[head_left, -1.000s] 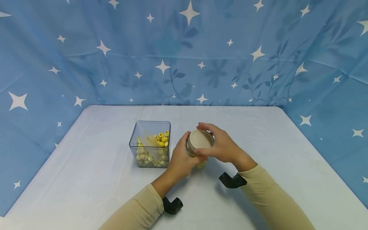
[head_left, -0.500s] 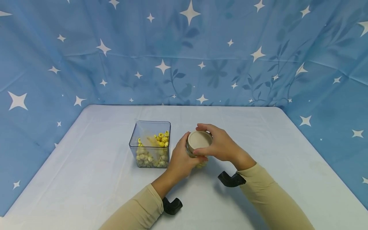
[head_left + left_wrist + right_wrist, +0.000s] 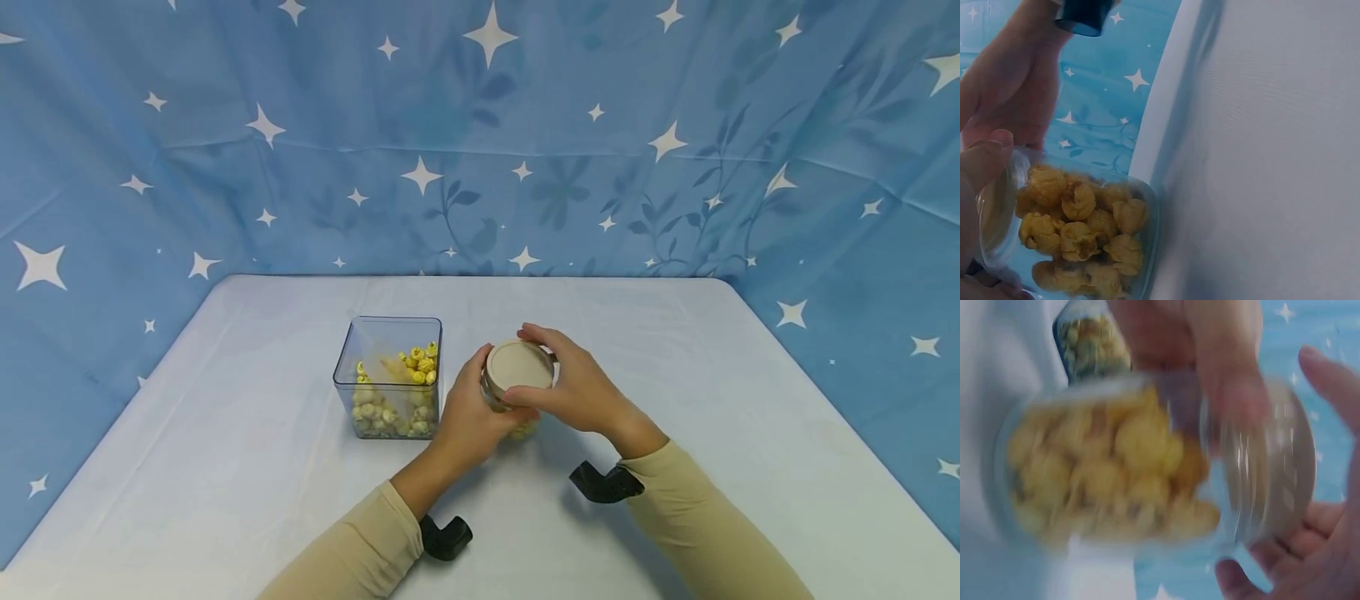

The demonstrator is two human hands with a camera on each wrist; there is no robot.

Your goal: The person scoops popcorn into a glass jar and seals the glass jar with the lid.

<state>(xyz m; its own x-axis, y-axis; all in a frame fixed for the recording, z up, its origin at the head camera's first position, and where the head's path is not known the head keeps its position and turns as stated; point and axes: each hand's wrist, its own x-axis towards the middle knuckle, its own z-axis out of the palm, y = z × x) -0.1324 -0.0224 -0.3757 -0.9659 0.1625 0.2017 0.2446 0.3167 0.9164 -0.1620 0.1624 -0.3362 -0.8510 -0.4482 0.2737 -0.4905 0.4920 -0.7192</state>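
A clear jar [image 3: 1104, 469] holds yellow popcorn [image 3: 1079, 231] and carries a beige lid [image 3: 519, 364] on its mouth. My left hand [image 3: 476, 417] grips the jar just below the lid, with its thumb across the front of the neck. From the right, my right hand [image 3: 581, 383] curls round the lid, thumb at the near edge and fingers at the far edge. In the right wrist view the jar is blurred, and spread fingers [image 3: 1329, 381] of that hand surround the lid. The left wrist view shows popcorn through the jar's wall.
Left of the hands stands a clear square container [image 3: 386, 385] with popcorn and a whitish translucent piece inside. The white table [image 3: 247, 400] ends at a blue star-patterned cloth [image 3: 480, 142]. Black wrist mounts [image 3: 606, 483] stick out beside both sleeves.
The right hand has turned slightly about the lid, its fingers shifting a little along the far edge. The left hand still holds the jar in about the same place.
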